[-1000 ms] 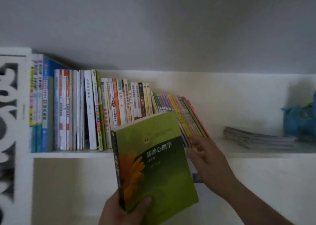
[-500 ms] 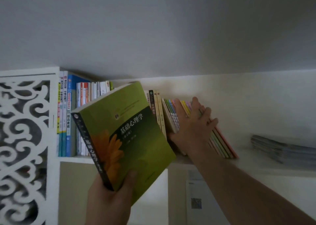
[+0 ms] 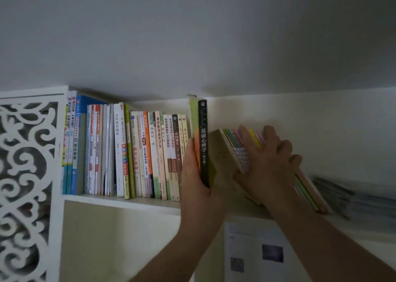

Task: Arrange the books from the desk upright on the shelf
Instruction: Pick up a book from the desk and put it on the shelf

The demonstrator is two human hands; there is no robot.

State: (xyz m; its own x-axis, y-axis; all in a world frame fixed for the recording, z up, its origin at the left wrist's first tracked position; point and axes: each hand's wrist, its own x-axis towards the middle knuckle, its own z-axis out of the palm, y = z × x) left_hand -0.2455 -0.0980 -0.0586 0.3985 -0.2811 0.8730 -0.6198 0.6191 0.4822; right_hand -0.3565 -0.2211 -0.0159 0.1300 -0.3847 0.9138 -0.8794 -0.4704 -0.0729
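The setting is a white wall-mounted shelf (image 3: 128, 202) under a grey ceiling, with a white fretwork side panel (image 3: 25, 185) at its left end. I see a row of upright books (image 3: 132, 153) filling the left part of the shelf, then a gap, then a bundle of thin leaning books (image 3: 237, 151) tilted to the left.

My left hand (image 3: 196, 174) grips the green psychology textbook (image 3: 202, 142) near its lower end, fingers and thumb curled round the spine edge. The book stands upright in the gap, just beside the last upright volume; I cannot tell whether its foot rests on the board. My right hand (image 3: 264, 164) presses flat against the leaning bundle, fingers spread, gripping nothing, and props it away from the gap.

Risks, as I judge them:
- If the right hand lets go before the textbook is fully seated, the bundle may fall into the gap and jam or tip the book.
- The bundle's feet may slide rightward toward the blurred flat stack (image 3: 351, 198).
- A one-handed hold low on a heavy book may let its top swing.

Legible writing: the textbook spine reads 基础心理学. Neighbouring spines read 中国通史, 西游记 and 古代汉语教程. Other titles are too small to read.
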